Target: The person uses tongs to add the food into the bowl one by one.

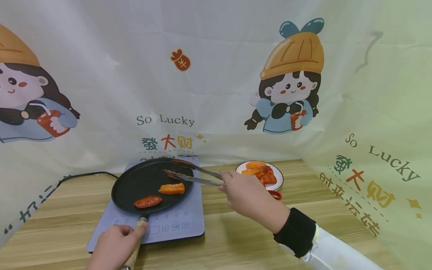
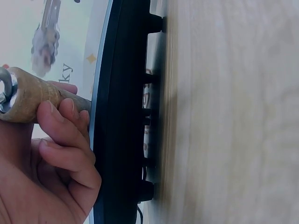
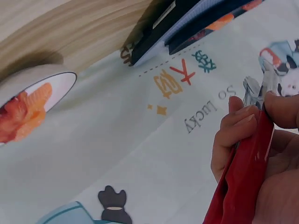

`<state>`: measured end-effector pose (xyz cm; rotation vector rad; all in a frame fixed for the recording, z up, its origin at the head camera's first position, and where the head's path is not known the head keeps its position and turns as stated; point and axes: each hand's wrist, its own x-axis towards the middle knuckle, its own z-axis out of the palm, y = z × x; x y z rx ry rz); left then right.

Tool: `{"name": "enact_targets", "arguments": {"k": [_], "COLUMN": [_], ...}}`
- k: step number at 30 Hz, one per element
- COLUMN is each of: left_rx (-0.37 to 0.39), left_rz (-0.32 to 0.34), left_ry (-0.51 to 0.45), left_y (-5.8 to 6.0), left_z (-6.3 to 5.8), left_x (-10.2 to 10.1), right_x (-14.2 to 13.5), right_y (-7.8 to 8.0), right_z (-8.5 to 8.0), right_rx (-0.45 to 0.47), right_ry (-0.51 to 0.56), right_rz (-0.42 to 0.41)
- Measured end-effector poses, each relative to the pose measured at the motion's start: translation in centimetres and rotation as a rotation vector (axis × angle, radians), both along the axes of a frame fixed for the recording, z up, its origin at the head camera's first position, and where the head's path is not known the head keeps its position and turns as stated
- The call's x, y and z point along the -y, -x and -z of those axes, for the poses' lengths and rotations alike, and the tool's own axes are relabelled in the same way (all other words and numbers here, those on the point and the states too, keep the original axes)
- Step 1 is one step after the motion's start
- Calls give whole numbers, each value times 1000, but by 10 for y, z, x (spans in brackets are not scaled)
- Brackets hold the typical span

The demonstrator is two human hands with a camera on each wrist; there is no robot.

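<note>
My left hand [image 1: 116, 245] grips the wooden handle [image 2: 32, 95] of a flat black frying pan [image 1: 135, 183]. In the pan lie a reddish-brown, glazed piece of food like a chicken wing [image 1: 147, 201] and an orange, ridged piece of food [image 1: 171, 188]. With my right hand [image 1: 244, 193] I hold metal tongs [image 1: 206, 180] by their red handles [image 3: 247, 172]. The tongs' tips are spread apart over the pan's right half, behind the orange piece, with nothing between them. Both pieces lie clear of the tips in the head view.
The pan stands on a pale induction cooktop [image 1: 189, 225] with a black cord [image 1: 87, 173] at its left. A white, dark-rimmed plate [image 1: 279, 180] at the back right bears several orange and red food pieces. A printed curtain [image 1: 219, 93] encloses the wooden table [image 1: 236, 240].
</note>
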<state>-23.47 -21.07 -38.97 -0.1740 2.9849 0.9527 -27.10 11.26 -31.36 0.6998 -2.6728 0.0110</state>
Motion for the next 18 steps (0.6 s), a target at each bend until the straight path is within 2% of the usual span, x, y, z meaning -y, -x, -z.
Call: {"name": "enact_targets", "arguments": {"k": [7,14,18], "left_rx": [-6,8,12], "left_rz": [12,-4,-8], "left_ry": [7,9,7], "left_y": [2,3,2], "left_z": [1,2,2], "left_x": [0,-1,0], "right_x": [-33,-70,-86], "right_y": [4,11,14], "right_z": [1,-5,-9], "right_rx": [58,142,180], "right_ry": [195,364,431], "right_rz": [28,-1,24]}}
